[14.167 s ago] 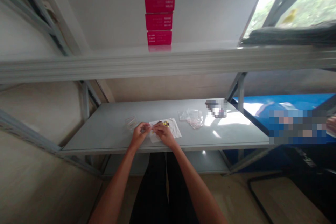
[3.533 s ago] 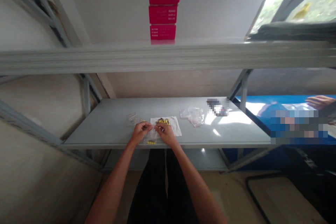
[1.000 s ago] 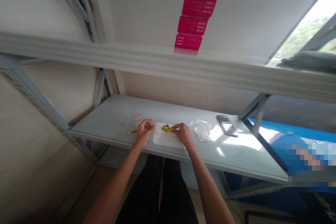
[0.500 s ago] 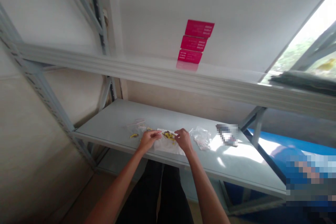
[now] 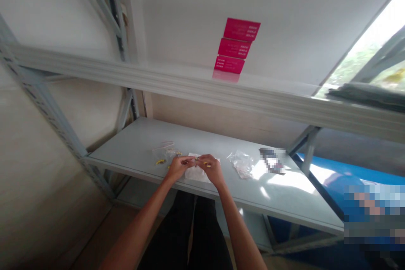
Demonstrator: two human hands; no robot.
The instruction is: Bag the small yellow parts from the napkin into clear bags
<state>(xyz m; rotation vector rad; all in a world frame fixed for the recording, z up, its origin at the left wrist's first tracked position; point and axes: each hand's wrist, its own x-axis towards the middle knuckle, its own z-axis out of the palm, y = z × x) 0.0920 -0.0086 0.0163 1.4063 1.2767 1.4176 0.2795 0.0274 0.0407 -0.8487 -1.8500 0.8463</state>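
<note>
My left hand (image 5: 179,168) and my right hand (image 5: 211,167) meet above a white paper sheet (image 5: 198,174), fingertips pinched close together. Whatever lies between the fingertips is too small to tell. Small yellow pieces (image 5: 206,163) show on the paper around my right fingers, and the hands hide most of the sheet. Left of my left hand, more yellow pieces (image 5: 160,161) lie on the bare shelf, beside a small transparent plastic bag (image 5: 163,149). A second crumpled plastic bag (image 5: 242,164) lies to the right of my right hand.
The hands work on a grey metal shelf board (image 5: 126,148) with a front edge close to my wrists. A blurred dark object (image 5: 272,160) lies at its right. A second shelf board (image 5: 190,84) runs overhead, with magenta boxes (image 5: 234,46) on it. A pixelated patch (image 5: 373,215) covers the lower right, over blue material.
My hands have come together, with the right hand moving left over the yellow pieces on the paper. The view has barely shifted.
</note>
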